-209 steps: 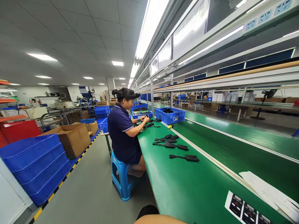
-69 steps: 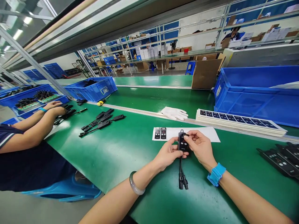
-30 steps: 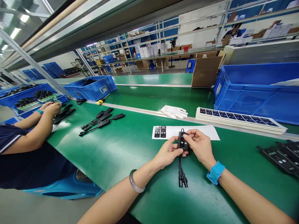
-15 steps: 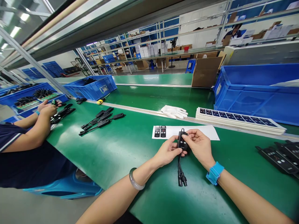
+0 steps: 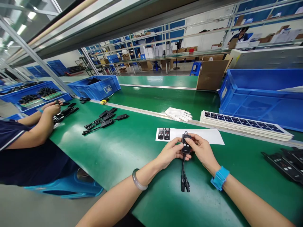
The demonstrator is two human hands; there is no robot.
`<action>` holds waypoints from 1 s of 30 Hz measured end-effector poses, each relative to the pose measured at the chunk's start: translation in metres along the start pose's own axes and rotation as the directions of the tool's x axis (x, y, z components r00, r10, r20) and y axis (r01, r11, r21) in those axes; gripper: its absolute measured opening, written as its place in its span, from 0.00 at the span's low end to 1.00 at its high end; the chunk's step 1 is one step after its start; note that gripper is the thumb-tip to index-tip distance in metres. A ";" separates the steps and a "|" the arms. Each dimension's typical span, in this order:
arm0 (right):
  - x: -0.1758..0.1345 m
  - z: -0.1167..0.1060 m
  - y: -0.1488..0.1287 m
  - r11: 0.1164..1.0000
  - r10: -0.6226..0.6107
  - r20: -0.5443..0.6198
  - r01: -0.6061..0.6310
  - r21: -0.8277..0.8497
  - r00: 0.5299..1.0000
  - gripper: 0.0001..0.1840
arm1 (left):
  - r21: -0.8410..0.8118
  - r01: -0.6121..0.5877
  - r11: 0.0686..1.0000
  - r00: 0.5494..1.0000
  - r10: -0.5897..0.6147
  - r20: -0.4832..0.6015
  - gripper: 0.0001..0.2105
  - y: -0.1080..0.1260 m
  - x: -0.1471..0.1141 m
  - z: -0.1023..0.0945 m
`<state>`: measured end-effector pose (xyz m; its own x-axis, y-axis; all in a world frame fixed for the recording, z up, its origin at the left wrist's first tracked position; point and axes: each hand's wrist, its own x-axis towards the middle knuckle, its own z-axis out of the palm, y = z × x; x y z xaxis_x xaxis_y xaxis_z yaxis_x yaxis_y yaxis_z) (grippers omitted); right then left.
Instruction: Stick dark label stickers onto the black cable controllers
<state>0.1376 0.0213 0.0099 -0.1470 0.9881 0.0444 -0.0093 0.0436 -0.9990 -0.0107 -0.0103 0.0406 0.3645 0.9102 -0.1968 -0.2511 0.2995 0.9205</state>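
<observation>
Both hands on one small black controller (image 5: 186, 144), held just above the green bench (image 5: 123, 151), near the front edge; left hand (image 5: 169, 153) pinches its left side, thumb on top, fingers curled under; right hand (image 5: 201, 149) closes on the right side, thumb and forefinger pressed onto the face; so both sets of fingers are clamped on the housing, not apart. Short cable (image 5: 183, 168) hangs from the unit, plug ends (image 5: 185, 186) resting on the bench.

White backing sheet (image 5: 201, 136) lies just behind the unit with two black labels (image 5: 164, 133) on its left end; stack of label sheets (image 5: 243, 124) further back, white glove (image 5: 179, 114) beside it; more black units (image 5: 282, 160) at right, another group (image 5: 104, 119) at left.

Risks, as I judge them: label going on skewed or bubbled if the thumb pressure is uneven; bare fingertips leaving smudges on the face; dangling cable snagging and twisting the unit in the grip; a sleeve or wrist dragging the loose sheet off position. Co-worker's hands (image 5: 50, 108) are well apart, no interference likely.
</observation>
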 end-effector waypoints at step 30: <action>-0.013 0.014 -0.006 0.747 -0.358 0.141 0.373 -0.550 0.923 0.28 | 0.004 -0.107 0.994 0.990 0.107 -0.096 0.27 -0.009 0.009 -0.003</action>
<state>0.1262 0.0060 0.0159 -0.2717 0.8759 0.3987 0.4823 0.4825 -0.7312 -0.0079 -0.0041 0.0300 0.2476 0.9602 -0.1292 -0.2846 0.1995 0.9377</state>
